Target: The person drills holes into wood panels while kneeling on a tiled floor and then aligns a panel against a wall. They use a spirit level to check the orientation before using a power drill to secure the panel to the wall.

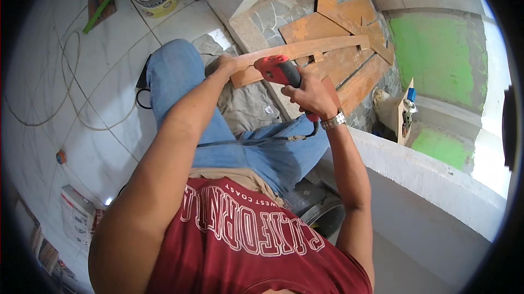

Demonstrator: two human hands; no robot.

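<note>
My right hand [314, 95] grips a red and black corded drill [273, 66], its bit pointed left at a long, narrow wooden board [335, 43]. The drill's cord hangs from its base and runs across my jeans. My left hand [224, 65] holds the board near its left end, fingers wrapped at its edge and partly hidden. A grey cloth [243, 108] lies below the board, between my legs. Beyond it, several orange-brown wooden panels [305, 27] lie on stone-patterned flooring.
A bucket [164, 2] and a green tool [103, 5] sit upper left on the tiled floor [49, 81], with a loose cord and a small orange round object [61, 157]. At right are a low concrete ledge [420, 179] and a white container [385, 108] beside a small upright board [404, 125].
</note>
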